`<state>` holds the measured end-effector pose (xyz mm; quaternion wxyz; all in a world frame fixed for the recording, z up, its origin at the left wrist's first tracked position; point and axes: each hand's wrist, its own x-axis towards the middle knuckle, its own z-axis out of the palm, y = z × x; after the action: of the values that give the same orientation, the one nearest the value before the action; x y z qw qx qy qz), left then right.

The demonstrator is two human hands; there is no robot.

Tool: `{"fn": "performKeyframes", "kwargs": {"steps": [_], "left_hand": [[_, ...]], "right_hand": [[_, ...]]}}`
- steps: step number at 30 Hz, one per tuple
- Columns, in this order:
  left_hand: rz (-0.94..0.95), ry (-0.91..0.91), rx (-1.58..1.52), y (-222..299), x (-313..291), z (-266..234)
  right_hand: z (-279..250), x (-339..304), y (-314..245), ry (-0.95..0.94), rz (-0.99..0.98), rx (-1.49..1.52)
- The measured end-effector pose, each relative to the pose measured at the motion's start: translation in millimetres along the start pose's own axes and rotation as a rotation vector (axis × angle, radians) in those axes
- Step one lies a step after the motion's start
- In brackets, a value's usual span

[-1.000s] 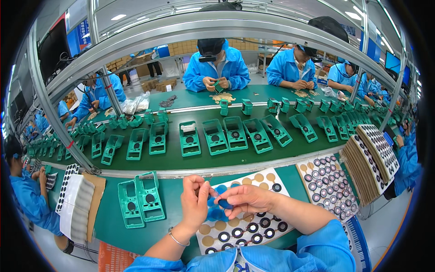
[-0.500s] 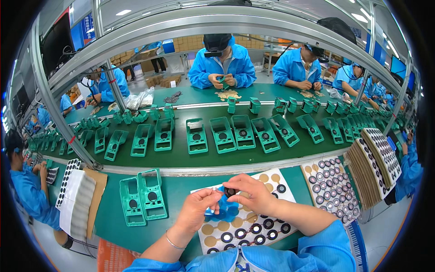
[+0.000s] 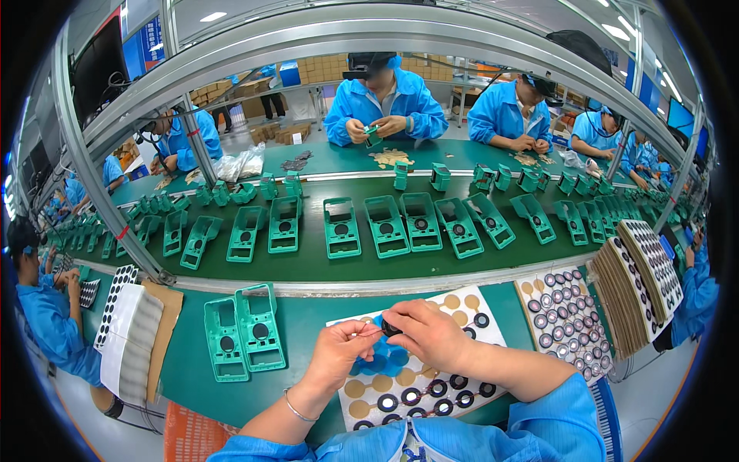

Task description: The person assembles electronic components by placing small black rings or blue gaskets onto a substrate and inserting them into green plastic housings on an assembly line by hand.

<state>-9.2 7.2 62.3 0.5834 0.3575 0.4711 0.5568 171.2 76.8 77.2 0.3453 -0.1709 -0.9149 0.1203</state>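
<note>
My right hand grips a small black round speaker between thumb and fingers. My left hand is closed in a pinch on thin reddish wires beside the speaker. Under both hands lies a white foam sheet bearing tan discs and black ring-shaped speakers. Translucent blue discs lie on the sheet just below my fingers, partly covered by them. To the left, two green plastic housings rest side by side on the green table, each with a dark round part in it.
Beyond the table edge, a green belt carries several green housings. A board of round speakers lies at right, near stacked trays. White sheets lean at left. A metal frame crosses overhead; co-workers sit opposite.
My right fingers have shifted slightly over the speaker, and my left hand still pinches the wires. The housings on the belt appear a little farther right; the view has also shifted slightly.
</note>
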Motion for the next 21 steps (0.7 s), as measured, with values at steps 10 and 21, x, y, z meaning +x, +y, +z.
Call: {"fn": "performKeyframes", "kwargs": {"steps": [10, 21], "left_hand": [[-0.026, -0.025, 0.042, -1.0, 3.9, -8.0], [-0.187, -0.126, -0.035, -6.9, 17.5, -25.5]], "right_hand": [[8.2, 4.4, 0.3, -0.072, 0.071, 0.052], [9.3, 8.3, 54.5, -0.305, 0.646, 1.197]]}}
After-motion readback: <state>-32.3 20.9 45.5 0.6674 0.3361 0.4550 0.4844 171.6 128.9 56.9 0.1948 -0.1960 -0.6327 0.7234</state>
